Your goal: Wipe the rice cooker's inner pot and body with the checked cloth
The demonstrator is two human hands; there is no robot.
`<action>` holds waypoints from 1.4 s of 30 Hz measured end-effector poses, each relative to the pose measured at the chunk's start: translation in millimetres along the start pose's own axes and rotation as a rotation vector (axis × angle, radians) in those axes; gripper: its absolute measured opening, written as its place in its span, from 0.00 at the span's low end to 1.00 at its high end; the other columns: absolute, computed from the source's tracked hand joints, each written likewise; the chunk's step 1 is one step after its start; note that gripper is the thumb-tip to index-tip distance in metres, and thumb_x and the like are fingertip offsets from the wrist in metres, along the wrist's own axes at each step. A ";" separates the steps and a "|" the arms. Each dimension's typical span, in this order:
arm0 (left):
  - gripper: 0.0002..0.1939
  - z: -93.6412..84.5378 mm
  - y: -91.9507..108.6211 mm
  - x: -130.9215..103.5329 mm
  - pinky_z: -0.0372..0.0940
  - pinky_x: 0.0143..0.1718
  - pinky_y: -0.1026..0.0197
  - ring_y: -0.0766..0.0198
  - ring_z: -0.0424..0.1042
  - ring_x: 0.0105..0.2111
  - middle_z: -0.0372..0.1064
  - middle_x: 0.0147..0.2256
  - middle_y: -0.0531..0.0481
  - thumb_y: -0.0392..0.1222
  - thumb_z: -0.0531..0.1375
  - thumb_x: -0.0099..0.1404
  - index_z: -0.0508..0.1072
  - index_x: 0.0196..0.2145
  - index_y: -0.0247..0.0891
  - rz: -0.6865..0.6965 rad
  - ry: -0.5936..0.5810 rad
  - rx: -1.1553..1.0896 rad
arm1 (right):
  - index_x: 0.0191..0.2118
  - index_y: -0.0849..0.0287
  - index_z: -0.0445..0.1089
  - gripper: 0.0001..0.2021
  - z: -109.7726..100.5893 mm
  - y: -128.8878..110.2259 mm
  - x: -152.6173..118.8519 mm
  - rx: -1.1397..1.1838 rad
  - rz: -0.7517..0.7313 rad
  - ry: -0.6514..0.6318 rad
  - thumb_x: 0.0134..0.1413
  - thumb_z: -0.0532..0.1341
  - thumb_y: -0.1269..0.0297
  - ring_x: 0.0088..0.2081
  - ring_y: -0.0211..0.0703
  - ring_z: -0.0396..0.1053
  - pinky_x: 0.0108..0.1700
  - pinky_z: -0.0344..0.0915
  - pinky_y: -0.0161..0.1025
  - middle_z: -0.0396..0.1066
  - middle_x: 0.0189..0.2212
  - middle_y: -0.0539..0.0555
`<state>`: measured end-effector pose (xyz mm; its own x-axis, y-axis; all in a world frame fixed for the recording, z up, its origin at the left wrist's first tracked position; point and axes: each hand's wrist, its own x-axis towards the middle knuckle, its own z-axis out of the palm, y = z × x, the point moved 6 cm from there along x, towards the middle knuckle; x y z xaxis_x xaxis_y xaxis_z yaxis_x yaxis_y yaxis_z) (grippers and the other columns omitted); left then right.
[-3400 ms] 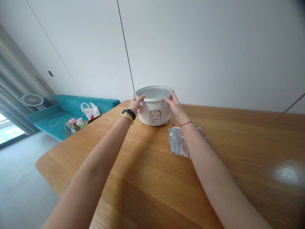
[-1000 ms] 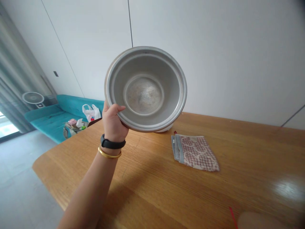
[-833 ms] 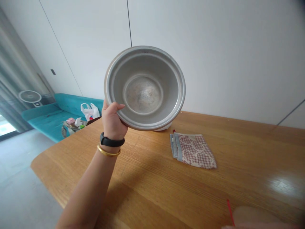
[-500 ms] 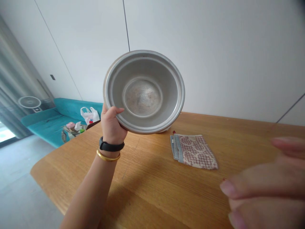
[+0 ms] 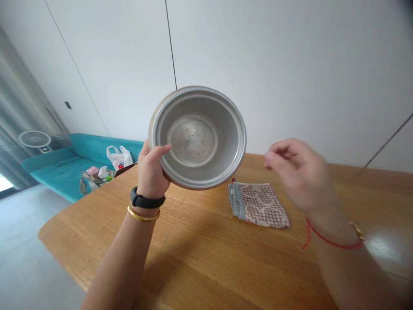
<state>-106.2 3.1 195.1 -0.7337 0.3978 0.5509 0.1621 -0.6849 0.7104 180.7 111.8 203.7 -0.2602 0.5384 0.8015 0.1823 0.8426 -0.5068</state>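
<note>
A round grey metal basin (image 5: 193, 140) is held up above the wooden table (image 5: 193, 241), tilted so its inside faces me. My left hand (image 5: 153, 170) grips its lower left rim, thumb inside and the other fingers hidden behind. To the right of the basin my right hand (image 5: 297, 172) is raised over the table, touching neither basin nor cloth. Its fingers are curled towards the thumb and slightly blurred; whether something small is between them I cannot make out. A folded red-and-cream patterned cloth (image 5: 263, 205) with a grey-blue edge lies on the table between my hands.
Beyond the table's left edge is a teal sofa (image 5: 54, 172) with a white plastic bag (image 5: 120, 157) and assorted items. A fan (image 5: 35, 139) stands by the curtain (image 5: 19, 107). A white panelled wall (image 5: 274, 77) rises behind the table.
The basin has come down slightly in my left hand. My right hand has moved from the lower right corner up and inward, and its fingers have drawn together.
</note>
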 end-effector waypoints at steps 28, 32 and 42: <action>0.25 -43.4 -56.4 -82.4 0.71 0.38 0.59 0.55 0.77 0.36 0.79 0.37 0.45 0.48 0.73 0.49 0.79 0.42 0.35 -0.467 -0.038 -0.051 | 0.57 0.60 0.66 0.22 17.9 45.5 -65.0 -0.421 0.080 -0.201 0.57 0.53 0.65 0.48 0.54 0.69 0.48 0.65 0.45 0.70 0.52 0.61; 0.23 -18.6 -60.7 -97.0 0.70 0.38 0.59 0.57 0.76 0.35 0.79 0.37 0.45 0.49 0.73 0.49 0.79 0.42 0.35 -0.490 -0.096 -0.079 | 0.61 0.53 0.66 0.22 83.9 -0.4 -82.8 -0.660 -0.323 -0.519 0.63 0.51 0.68 0.56 0.61 0.60 0.52 0.57 0.54 0.58 0.64 0.59; 0.19 0.7 -67.7 -107.1 0.68 0.40 0.60 0.59 0.75 0.37 0.78 0.37 0.46 0.49 0.71 0.52 0.79 0.39 0.36 -0.470 -0.128 -0.078 | 0.57 0.54 0.69 0.20 169.1 30.9 -113.5 -0.264 0.156 -1.003 0.63 0.52 0.60 0.49 0.58 0.71 0.49 0.64 0.49 0.75 0.45 0.60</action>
<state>-38.1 7.3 88.2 -0.6276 0.7434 0.2313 -0.2208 -0.4549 0.8628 55.5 79.2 43.4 -0.8606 0.5076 0.0411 0.4515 0.7978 -0.3997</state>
